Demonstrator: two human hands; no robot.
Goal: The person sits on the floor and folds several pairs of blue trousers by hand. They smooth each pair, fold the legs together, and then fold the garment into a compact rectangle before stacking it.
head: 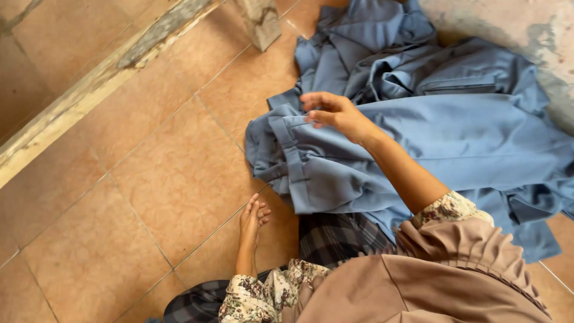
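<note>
Blue trousers point(418, 143) lie spread on the tiled floor point(149, 179), right of centre, waistband end toward the left, over a heap of further blue garments point(382, 54) at the far right. The right hand point(335, 110) hovers at the waistband point(293, 155), fingers loosely curled and slightly parted, holding nothing; whether the fingertips touch the cloth cannot be told. The left hand point(252, 218) rests flat on the floor near the person, fingers together, apart from the cloth.

Judgement: the work in hand appears to be taking hold of the waistband. Done well, this calls for a pinch on the firm, stitched band rather than the loose cloth, lifting evenly so the legs do not drag and crease.

Materials: the trousers are a smooth, medium-weight woven cloth, matte, with belt loops and pressed seams. The floor is glazed terracotta-coloured tile with thin grout lines. A weathered, pale wooden beam point(89, 90) runs diagonally at far left. The sleeves point(263, 296) are floral print.
</note>
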